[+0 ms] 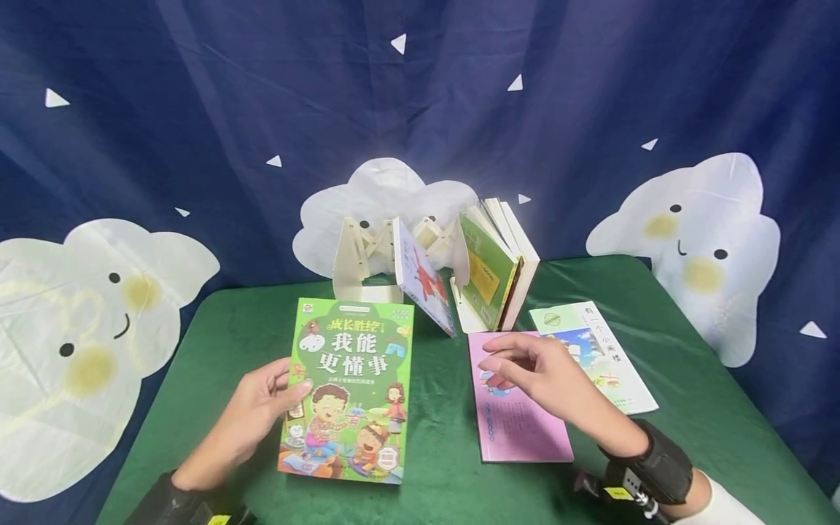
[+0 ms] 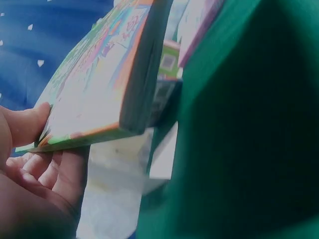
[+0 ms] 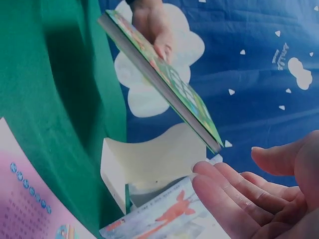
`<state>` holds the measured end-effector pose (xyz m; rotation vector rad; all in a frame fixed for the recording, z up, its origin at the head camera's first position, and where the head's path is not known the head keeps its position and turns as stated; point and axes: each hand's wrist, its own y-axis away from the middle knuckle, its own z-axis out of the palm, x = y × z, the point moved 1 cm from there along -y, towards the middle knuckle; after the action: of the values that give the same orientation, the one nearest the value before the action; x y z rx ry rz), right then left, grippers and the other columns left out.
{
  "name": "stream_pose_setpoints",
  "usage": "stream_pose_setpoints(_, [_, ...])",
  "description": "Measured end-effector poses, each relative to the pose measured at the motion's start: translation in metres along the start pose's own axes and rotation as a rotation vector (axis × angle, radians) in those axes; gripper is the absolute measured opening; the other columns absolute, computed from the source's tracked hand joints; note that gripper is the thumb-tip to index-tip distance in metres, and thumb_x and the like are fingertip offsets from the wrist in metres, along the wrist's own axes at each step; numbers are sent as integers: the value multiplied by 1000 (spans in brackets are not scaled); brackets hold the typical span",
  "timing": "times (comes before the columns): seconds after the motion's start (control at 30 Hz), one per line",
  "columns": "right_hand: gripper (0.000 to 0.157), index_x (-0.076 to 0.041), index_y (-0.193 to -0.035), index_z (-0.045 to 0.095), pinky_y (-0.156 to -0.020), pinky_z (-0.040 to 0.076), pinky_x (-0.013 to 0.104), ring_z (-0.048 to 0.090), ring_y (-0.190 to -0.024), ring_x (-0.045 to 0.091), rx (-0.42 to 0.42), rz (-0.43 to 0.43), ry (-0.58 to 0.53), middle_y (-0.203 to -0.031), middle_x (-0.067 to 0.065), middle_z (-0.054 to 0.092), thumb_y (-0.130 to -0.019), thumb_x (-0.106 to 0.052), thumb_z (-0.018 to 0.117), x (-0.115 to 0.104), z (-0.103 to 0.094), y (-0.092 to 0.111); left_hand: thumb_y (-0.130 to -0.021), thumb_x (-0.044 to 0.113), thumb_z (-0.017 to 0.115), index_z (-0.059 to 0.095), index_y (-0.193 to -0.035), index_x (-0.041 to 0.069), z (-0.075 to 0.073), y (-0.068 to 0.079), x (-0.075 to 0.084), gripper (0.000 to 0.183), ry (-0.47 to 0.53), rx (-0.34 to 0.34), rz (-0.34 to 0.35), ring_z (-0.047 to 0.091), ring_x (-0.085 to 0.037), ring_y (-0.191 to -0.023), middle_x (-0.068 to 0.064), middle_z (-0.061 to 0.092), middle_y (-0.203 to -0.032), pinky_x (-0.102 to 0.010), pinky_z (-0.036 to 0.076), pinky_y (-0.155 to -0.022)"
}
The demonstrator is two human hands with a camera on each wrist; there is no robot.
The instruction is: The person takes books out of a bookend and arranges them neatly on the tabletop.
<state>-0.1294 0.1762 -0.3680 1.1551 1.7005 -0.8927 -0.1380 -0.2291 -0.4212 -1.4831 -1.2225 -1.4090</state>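
Observation:
My left hand (image 1: 265,397) grips a green picture book (image 1: 348,437) by its left edge, thumb on the cover and fingers behind. The book is held up off the table, as its shaded underside in the left wrist view and its full thickness in the right wrist view show. My right hand (image 1: 538,372) holds nothing; its fingers are loosely bent above a pink book (image 1: 525,430) lying flat on the table. In the right wrist view the palm and parted thumb show. Partly under the pink book's side lies a white book (image 1: 620,364) with a blue picture.
A cream expandable bookend (image 1: 351,255) stands at the back of the green table (image 1: 216,328). A thin book with a red animal (image 1: 423,281) leans inside it. Right of it, a green book (image 1: 485,277) and several others stand upright. A blue curtain (image 1: 262,87) hangs behind.

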Motion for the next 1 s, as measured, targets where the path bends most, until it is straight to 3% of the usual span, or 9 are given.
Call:
stream_pose_setpoints(0.4, [28, -13, -110, 63, -69, 57, 34, 69, -73, 20, 30, 37, 30, -84, -1, 72, -88, -29, 69, 6, -8, 4, -95, 21, 59, 48, -124, -5, -46, 26, -8, 40, -107, 109, -69, 67, -27, -81, -9, 71, -98, -42, 56, -64])
stream_pose_setpoints(0.6, [28, -13, -109, 63, -69, 57, 34, 68, -73, 21, 32, 49, 32, -82, -1, 72, -87, -29, 69, 6, -8, 4, -97, 21, 55, 49, -119, -6, -69, 35, -17, 35, -151, 124, -73, 67, -21, -75, -7, 71, -90, -37, 56, -61])
stream_pose_setpoints(0.8, [27, -13, -109, 63, -68, 57, 34, 68, -72, 20, 37, 44, 26, -83, -1, 72, -88, -29, 69, 5, -9, 3, -97, 25, 55, 51, -120, -2, -88, 30, -29, 36, -127, 144, -135, 67, -19, -76, -3, 72, -92, -36, 55, -63])
stream_pose_setpoints(1.0, [26, -13, -108, 63, -68, 57, 35, 69, -72, 20, 33, 46, 28, -83, 1, 72, -88, -28, 69, 5, -8, 2, -96, 32, 56, 42, -132, -7, -94, 17, -39, 55, -126, 161, -257, 67, -22, -80, -4, 72, -93, -37, 56, -67])
